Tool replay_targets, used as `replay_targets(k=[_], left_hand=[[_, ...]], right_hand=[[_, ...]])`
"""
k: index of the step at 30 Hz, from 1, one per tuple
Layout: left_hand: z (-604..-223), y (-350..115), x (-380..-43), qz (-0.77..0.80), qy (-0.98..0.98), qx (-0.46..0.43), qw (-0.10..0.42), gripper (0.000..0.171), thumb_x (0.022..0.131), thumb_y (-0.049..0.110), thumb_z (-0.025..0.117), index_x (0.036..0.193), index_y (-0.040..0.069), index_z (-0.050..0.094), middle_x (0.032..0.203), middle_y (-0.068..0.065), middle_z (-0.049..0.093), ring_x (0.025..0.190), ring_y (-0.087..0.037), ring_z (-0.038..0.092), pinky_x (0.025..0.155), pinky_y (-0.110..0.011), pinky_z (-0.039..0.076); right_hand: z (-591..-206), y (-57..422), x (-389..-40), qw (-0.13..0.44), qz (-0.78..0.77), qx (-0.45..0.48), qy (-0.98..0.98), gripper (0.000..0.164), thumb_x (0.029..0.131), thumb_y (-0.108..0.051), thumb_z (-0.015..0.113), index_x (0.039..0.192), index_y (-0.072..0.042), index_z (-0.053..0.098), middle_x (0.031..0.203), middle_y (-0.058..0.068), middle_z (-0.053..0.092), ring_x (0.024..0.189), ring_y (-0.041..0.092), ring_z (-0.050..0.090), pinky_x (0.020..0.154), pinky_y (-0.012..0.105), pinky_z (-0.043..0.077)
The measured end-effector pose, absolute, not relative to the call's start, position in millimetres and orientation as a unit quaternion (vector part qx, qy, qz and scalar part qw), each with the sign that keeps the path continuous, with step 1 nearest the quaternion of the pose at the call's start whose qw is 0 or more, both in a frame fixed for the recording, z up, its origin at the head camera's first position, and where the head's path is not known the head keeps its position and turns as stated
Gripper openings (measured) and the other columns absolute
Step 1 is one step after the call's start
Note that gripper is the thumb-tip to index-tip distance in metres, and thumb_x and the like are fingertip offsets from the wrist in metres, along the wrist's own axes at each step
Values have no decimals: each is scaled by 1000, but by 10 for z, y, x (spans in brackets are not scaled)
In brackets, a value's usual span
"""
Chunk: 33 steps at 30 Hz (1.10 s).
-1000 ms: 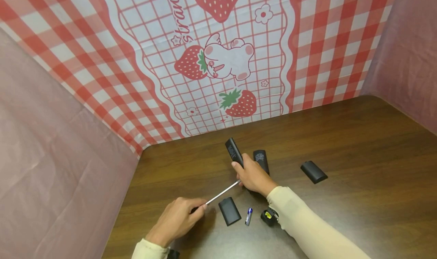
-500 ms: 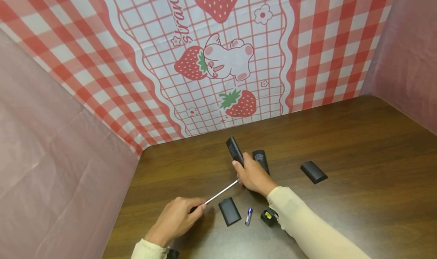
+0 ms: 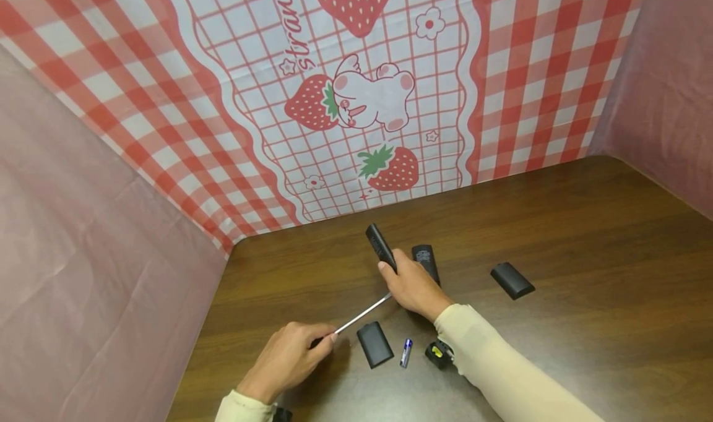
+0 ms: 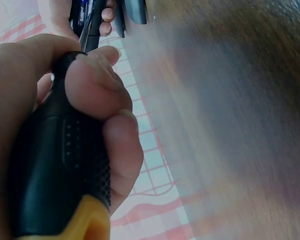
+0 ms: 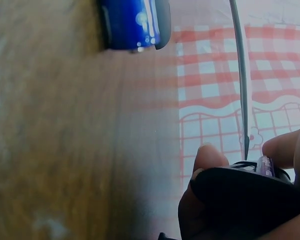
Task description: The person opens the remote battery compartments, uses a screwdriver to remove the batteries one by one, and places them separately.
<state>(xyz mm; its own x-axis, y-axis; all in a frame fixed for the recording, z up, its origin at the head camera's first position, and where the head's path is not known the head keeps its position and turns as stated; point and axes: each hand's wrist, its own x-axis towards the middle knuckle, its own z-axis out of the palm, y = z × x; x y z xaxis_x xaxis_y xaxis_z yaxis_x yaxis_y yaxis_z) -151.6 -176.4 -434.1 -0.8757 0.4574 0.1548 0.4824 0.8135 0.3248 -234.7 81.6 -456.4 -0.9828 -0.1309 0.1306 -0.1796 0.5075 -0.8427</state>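
My left hand (image 3: 292,351) grips a screwdriver (image 3: 362,314); the left wrist view shows its black and yellow handle (image 4: 45,165). Held in my right hand (image 3: 414,286) is a black remote control (image 3: 380,245), its far end raised and tilted. The screwdriver's tip meets the remote's near end. In the right wrist view, the remote (image 5: 240,195) has its battery compartment uncovered, with a battery (image 5: 265,166) inside and the screwdriver shaft (image 5: 241,75) reaching down to it. Whether the tip touches the battery is hard to tell.
Behind my right hand lies another black remote (image 3: 425,258). One black battery cover (image 3: 375,344) and a loose blue battery (image 3: 406,353) lie between my forearms. Farther right is a second cover (image 3: 512,280). A patterned cloth (image 3: 384,100) hangs behind the wooden table (image 3: 590,255).
The remote in my right hand has tilted slightly, its printed face turning and its far end shifting a little left. My left hand and the screwdriver stay nearly still.
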Motion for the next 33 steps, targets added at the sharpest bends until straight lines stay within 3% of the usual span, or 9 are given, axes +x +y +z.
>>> replay_targets(k=[5,8,19,33], left_hand=[[-4342,-1754,-1521,-185,-949,-252,34,11,96,28,66,89,31,75,76,22,59,59,0,48,54,-25,42],[-4345,-1752,-1525,-192,-947,-256,33,12,96,29,66,89,30,75,76,22,59,59,0,48,54,-24,42],[-4363,-1768,-1525,-204,-945,-256,21,13,97,30,65,91,29,76,78,23,61,60,1,49,55,-24,43],[-4386,-1772,-1528,-209,-939,-272,17,13,99,32,64,92,30,76,72,24,56,59,1,47,53,-23,41]], right_hand=[[-4549,815,-2331,31,475,96,-874,39,104,-32,52,137,-10,53,83,4,60,72,21,57,66,37,46],[-4547,813,-2327,33,471,100,-876,45,104,-32,53,144,-12,49,87,5,61,73,21,57,68,38,46],[-4592,810,-2336,43,452,115,-884,47,103,-28,56,145,-10,47,100,9,65,79,22,58,74,42,48],[-4602,798,-2324,62,433,122,-891,54,94,-11,67,143,-7,48,119,20,66,105,34,64,89,52,49]])
